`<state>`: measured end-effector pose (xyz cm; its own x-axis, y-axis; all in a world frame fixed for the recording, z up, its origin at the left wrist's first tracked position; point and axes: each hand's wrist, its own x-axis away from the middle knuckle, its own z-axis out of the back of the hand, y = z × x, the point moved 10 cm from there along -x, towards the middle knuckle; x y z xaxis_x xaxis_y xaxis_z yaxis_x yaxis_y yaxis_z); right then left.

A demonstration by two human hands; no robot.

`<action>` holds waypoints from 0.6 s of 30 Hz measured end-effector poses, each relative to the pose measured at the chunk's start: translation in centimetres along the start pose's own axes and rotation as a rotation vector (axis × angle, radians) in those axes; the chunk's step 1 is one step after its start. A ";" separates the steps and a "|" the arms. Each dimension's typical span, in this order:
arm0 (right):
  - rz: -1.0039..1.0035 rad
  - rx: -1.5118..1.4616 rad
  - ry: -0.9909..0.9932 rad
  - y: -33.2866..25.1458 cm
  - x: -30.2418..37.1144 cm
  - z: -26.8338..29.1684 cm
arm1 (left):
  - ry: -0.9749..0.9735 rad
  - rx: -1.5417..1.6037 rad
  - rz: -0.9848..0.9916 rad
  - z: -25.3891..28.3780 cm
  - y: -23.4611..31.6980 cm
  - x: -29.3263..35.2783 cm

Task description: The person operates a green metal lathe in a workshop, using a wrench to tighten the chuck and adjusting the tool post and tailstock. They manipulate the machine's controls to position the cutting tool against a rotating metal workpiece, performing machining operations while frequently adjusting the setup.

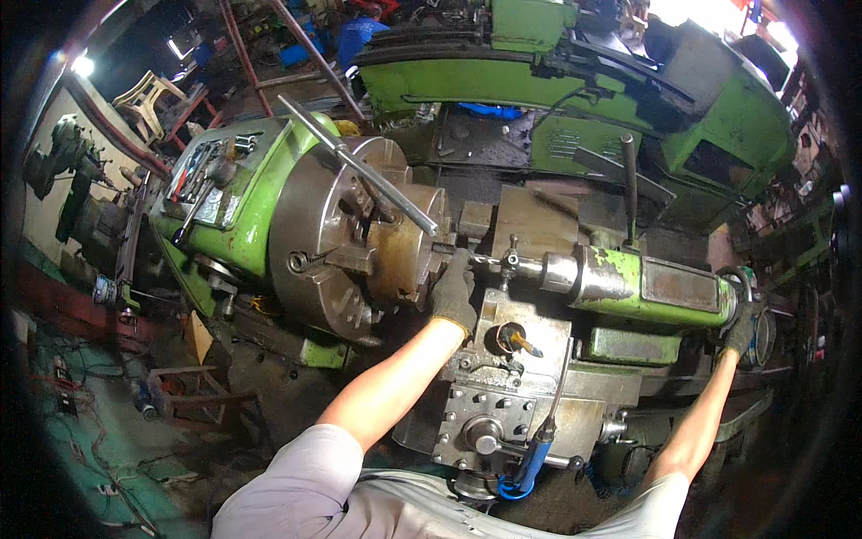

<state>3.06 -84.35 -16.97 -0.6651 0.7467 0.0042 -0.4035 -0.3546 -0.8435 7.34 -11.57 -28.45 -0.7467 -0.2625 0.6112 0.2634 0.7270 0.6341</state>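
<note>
My left hand [453, 292], in a dark work glove, reaches up between the chuck and the tailstock. Its fingers close around the front end of a drill bit [486, 260], hiding the tip. Just left of them, a round metal workpiece [400, 247] sits in the jaws of a large lathe chuck [310, 242]. The bit points out of the tailstock quill [558, 271] of the green tailstock [660, 286]. At the far right, my gloved right hand [739, 331] grips the rim of the tailstock handwheel [763, 334].
A long steel bar [359, 166] slants from the chuck, above my left hand. The tool post [485, 431], its levers and a blue-handled tool [537, 463] stand close to my body. Tools lie on the green headstock [238, 193]. Another green machine [458, 85] stands behind.
</note>
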 end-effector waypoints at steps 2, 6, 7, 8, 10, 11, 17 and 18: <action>-0.016 -0.026 -0.017 1.4 -0.2 0.0 | 0.013 -0.012 -0.004 -0.4 0.1 0.3; -0.026 -0.357 -0.070 -0.3 0.4 -2.4 | -0.047 0.025 -0.035 -0.6 0.5 0.5; 0.002 -0.417 -0.116 -0.9 -0.4 -2.9 | -0.033 0.015 -0.043 -0.5 0.6 0.8; 0.022 -0.479 -0.154 -0.7 -1.0 -3.2 | -0.022 -0.004 -0.047 -0.5 0.8 0.9; 0.046 -0.590 -0.238 1.5 -2.3 -3.7 | 0.042 -0.005 -0.026 0.3 0.2 -0.3; 0.053 -0.642 -0.275 3.1 -2.6 -3.7 | 0.043 -0.004 -0.025 0.6 0.0 -0.7; -0.071 -0.328 0.095 9.0 -4.4 1.0 | -0.065 0.026 0.019 0.0 -0.5 -1.1; -0.080 -0.291 0.019 8.7 -4.7 0.5 | -0.070 0.026 0.008 0.0 -0.6 -1.2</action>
<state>2.31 -91.25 -24.08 -0.6254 0.7772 0.0695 -0.2557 -0.1199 -0.9593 8.09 -11.74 -29.57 -0.7856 -0.2123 0.5811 0.2545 0.7453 0.6163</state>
